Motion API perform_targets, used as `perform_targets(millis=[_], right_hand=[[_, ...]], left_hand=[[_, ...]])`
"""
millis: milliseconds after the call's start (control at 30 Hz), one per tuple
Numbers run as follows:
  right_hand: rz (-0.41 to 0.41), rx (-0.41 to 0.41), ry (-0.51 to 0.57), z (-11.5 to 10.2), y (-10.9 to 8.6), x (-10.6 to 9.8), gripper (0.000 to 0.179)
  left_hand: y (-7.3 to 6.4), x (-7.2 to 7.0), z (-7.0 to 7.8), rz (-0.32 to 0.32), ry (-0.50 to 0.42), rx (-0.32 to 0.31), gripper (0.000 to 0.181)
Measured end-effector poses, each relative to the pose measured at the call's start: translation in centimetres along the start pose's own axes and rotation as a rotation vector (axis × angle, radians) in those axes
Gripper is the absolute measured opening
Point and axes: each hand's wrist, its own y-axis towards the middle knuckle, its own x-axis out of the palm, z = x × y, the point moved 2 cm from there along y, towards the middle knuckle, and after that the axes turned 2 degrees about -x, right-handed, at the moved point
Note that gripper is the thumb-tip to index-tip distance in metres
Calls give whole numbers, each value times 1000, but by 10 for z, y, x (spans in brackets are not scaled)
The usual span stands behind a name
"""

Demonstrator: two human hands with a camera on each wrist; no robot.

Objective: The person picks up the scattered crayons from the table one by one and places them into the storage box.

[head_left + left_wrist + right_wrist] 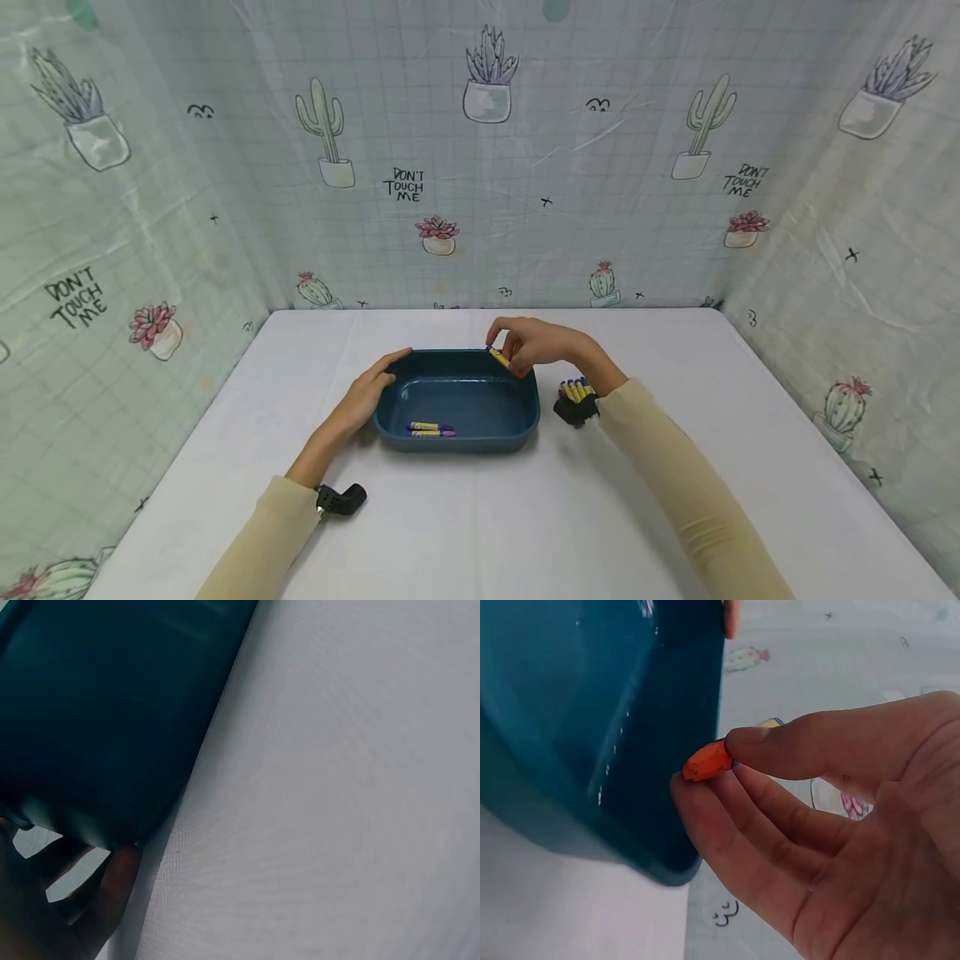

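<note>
Two crayons [426, 426] are in, side by side along the near wall of the dark blue tray [480, 444].

What's left for you?

A bunch of crayons [574, 388] on the white table [450, 525], just right of the tray, partly hidden by your right wrist camera [576, 410]; can't give you a count. Plus the one you're holding. Going by that, I'd call it early.

Your hands?

Your left hand [363, 395]: fingers spread apart against the tray's left end. Your right hand [542, 342], farther out: thumb and fingers clamped on a held crayon [498, 357] up at the far right corner, not released. Can't tell if it touches the rim.

Looks, nearest first?

Your pair in the tray: lying flat, yellow wrappers, one purple-ended. Bunch: yellow bodies, blue ends, packed close. Held crayon: tilted, yellow wrapper, blue at one end, bare orange at the other, with dark marks near the tip.
</note>
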Motion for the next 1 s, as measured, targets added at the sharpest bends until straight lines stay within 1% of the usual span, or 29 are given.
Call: perform_targets(millis=[167,433,667,833,1000], right_hand=[[-67,-6,-12,-9,11,5,56],[-134,-7,-52,-25,26,11,52],[-206,-11,-56,-25,40,20,53],[-234,-16,-71,-24,51,31,53],[-258,-4,-90,-25,57,41,51]], left_hand=[[0,0,0,0,-4,-7,52],[2,-1,2,5,-2,-3,53],[2,-2,2,5,-2,0,53],[1,-2,1,7,-4,-1,53],[0,0,1,0,-3,-8,53]])
